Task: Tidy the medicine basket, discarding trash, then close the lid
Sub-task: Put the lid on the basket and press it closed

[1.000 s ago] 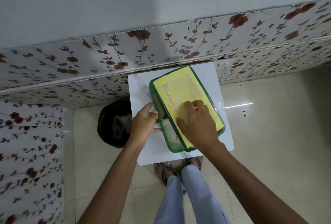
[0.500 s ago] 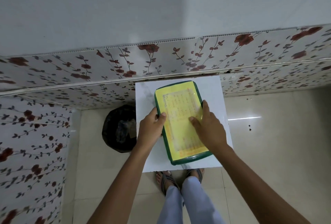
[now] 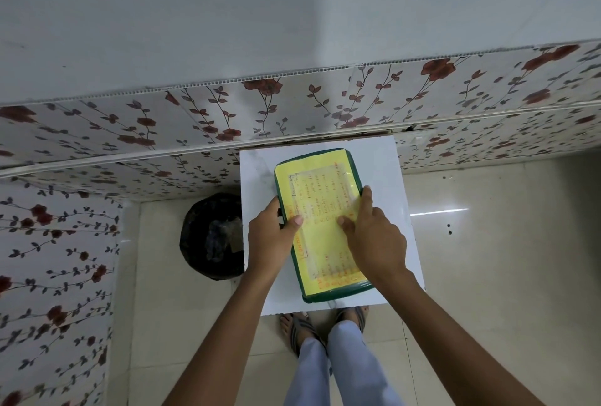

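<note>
The green medicine basket (image 3: 331, 295) stands on a small white table (image 3: 380, 162). Its lid (image 3: 320, 253), covered by a yellow sheet with orange writing, lies flat on top and hides the contents. My left hand (image 3: 271, 238) grips the basket's left rim, thumb resting on the lid. My right hand (image 3: 374, 240) presses down on the lid's right side with the fingers spread.
A bin lined with a black bag (image 3: 211, 236) stands on the floor just left of the table. A floral-patterned wall panel (image 3: 195, 119) runs behind and to the left. My feet in sandals (image 3: 299, 327) are under the table's near edge. Pale tiled floor spreads to the right.
The lid, tilted open a second ago, now lies flat on the basket. My left hand moved from the basket's open side onto the rim, and my right hand slid to the lid's right side.
</note>
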